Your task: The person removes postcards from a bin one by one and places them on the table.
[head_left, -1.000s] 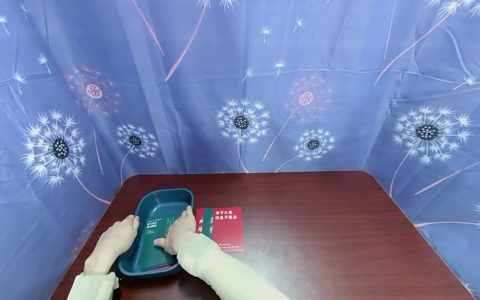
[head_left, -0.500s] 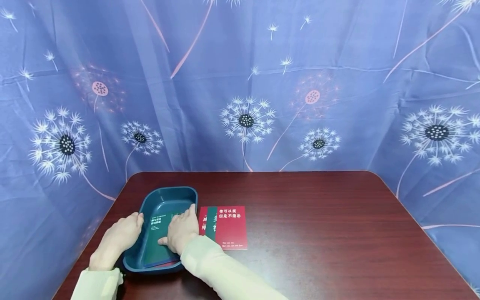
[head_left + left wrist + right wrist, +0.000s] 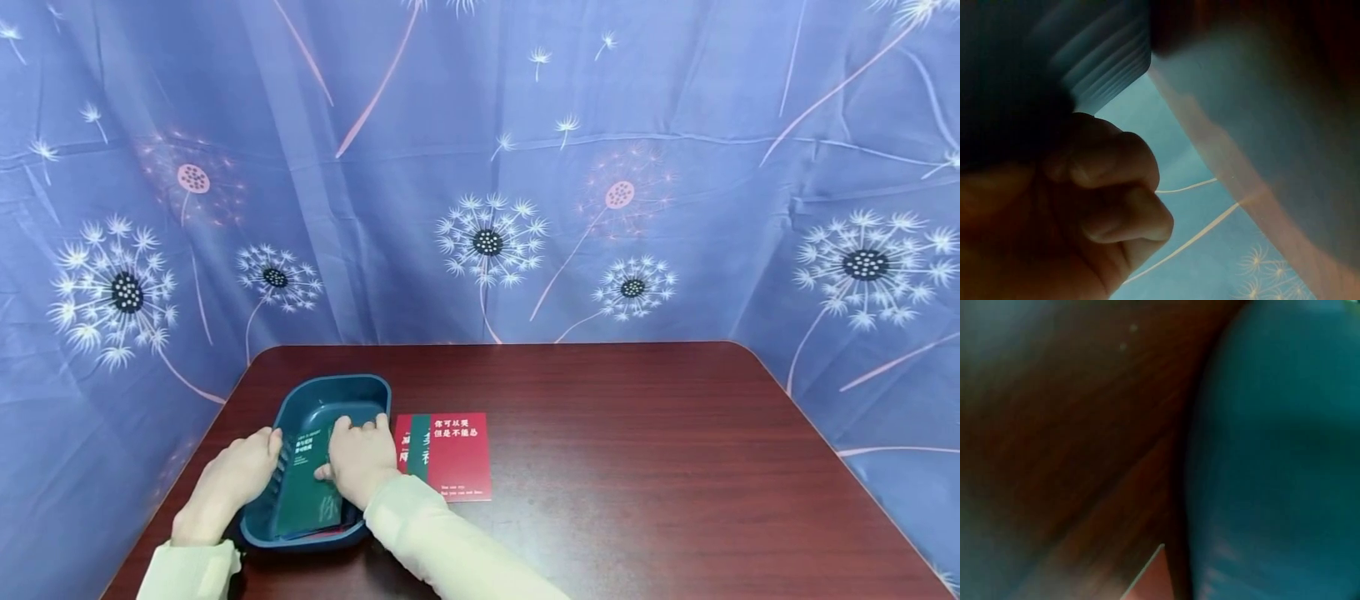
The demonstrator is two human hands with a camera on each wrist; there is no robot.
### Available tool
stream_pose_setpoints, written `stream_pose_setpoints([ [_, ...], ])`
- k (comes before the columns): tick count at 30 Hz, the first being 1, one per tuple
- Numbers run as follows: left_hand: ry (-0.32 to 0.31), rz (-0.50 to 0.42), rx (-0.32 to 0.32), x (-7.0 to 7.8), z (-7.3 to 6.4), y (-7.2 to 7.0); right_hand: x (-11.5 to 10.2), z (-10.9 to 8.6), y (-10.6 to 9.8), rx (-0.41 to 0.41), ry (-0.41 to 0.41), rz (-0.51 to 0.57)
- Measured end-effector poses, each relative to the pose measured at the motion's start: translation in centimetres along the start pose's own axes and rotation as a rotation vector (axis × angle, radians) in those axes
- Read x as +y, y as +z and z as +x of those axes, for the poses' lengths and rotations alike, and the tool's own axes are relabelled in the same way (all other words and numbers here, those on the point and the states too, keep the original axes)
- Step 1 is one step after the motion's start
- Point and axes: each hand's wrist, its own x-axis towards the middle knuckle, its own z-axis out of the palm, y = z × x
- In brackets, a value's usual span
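Observation:
At the front left of the table, a dark teal plastic basin (image 3: 330, 389) stands with a green booklet (image 3: 302, 487) inside, white lettering on its cover. Red edges of another flat item (image 3: 333, 533) peek out beneath it. My left hand (image 3: 236, 471) grips the basin's left rim; in the left wrist view, curled fingers (image 3: 1129, 169) show beside its ribbed wall. My right hand (image 3: 363, 458) reaches over the basin's right side and pinches the green booklet, thumb on the cover; its other fingertips are partly hidden. The booklet's right side looks tilted.
Just right of the basin lie overlapping red and green booklets (image 3: 461, 458) on the dark reddish wood table (image 3: 637, 433). A blue dandelion-print curtain (image 3: 480, 167) hangs behind the table and at both sides.
The right hand's fingers have bent and shifted at the booklet's right side. The green booklet now appears narrower and tilted, with a large white character showing low on its cover. The left hand stays put.

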Motion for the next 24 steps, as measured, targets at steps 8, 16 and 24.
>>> stream_pose_setpoints([
  [8,0.001,-0.011,-0.003,-0.1,0.0,0.0,1.1,-0.1,-0.6,0.064,-0.071,0.187],
  [16,0.002,-0.001,0.001,-0.1,0.1,0.2,1.3,-0.1,-0.9,0.068,-0.053,0.263],
  [24,0.005,-0.008,0.007,-0.2,0.3,0.3,1.6,-0.3,-1.0,0.127,-0.070,0.352],
])
